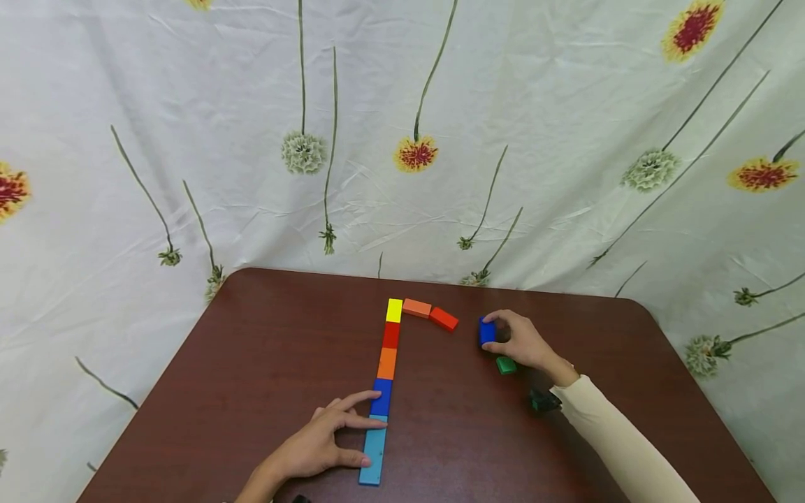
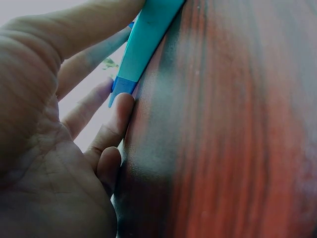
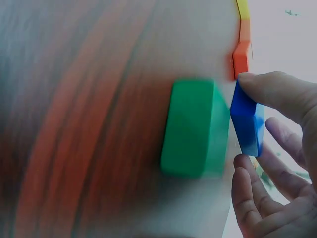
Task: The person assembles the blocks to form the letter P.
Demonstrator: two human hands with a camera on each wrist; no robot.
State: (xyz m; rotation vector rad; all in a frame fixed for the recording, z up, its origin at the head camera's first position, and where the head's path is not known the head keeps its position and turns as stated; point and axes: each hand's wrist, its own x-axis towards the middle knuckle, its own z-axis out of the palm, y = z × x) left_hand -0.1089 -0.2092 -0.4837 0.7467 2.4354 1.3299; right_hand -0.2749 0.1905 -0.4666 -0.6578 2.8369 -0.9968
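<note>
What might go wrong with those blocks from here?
The blue block, pinched by the right hand's fingers, could slip, or perhaps bump the green block close by. The left hand's fingers, touching the light-blue block, might nudge the row crooked.

Head view looks down from above; close wrist views share its table point(image 1: 270, 349).

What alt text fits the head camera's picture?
A right hand pinches a blue block at a brown table; the left hand touches the near end of a row of colorful blocks. An orange block and red block lead right from the row's far yellow block, and a green block lies by the right hand.
</note>
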